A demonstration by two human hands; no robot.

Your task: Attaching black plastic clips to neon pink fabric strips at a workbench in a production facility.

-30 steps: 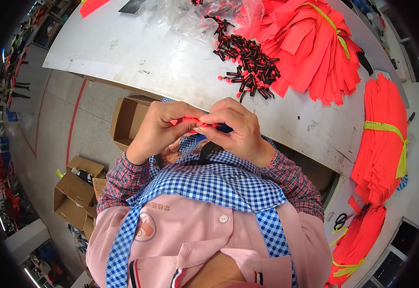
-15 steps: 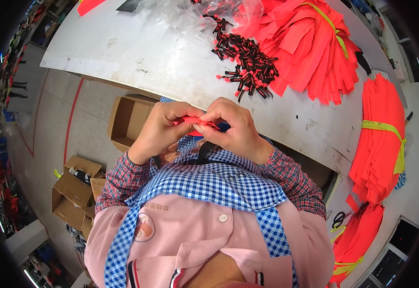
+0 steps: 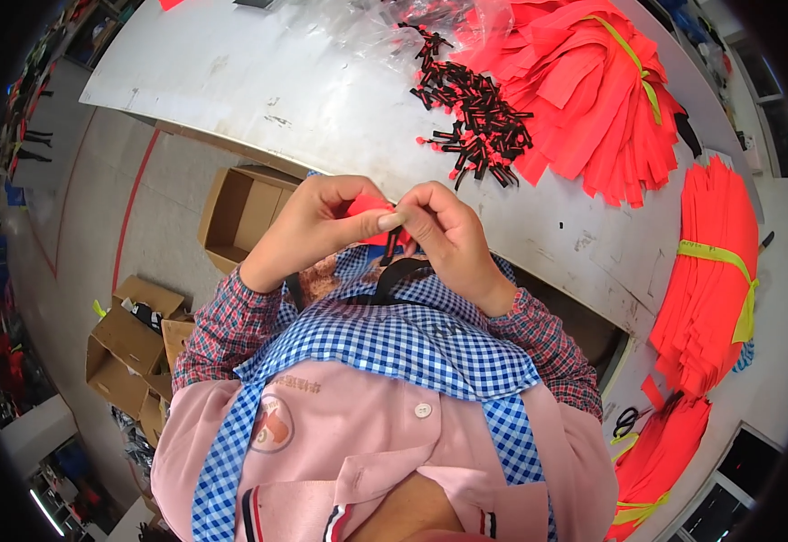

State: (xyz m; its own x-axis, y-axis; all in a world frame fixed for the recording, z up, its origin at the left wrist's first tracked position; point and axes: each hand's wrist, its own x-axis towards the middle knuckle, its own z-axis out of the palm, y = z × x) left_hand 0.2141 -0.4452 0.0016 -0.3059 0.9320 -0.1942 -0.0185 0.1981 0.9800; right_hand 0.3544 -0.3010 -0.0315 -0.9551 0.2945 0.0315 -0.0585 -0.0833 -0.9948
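Observation:
In front of my apron, just off the table's near edge, both hands pinch a small work piece. My left hand (image 3: 308, 230) is closed, with red fabric (image 3: 371, 210) showing between its thumb and fingers. My right hand (image 3: 453, 237) touches the left thumb tip and is closed in a pinch at the same spot. A short black tab (image 3: 391, 247) hangs down below the meeting fingertips. The fingers hide how the tab and the fabric join. Beyond the hands lies a pile of small black tabs with red ends (image 3: 480, 113) on the table.
The pale table (image 3: 204, 90) stretches ahead. On it are crumpled clear plastic (image 3: 358, 36) and a fanned red fabric bundle (image 3: 584, 99) tied in yellow. More tied red bundles (image 3: 706, 271) lie to the right, near black scissors (image 3: 627, 421). Cardboard boxes (image 3: 231, 217) stand lower left.
The fingers have shifted their grip. The left thumb now stretches toward the right fingertips, and the black tab has come into sight below them. The whole view has tilted slightly.

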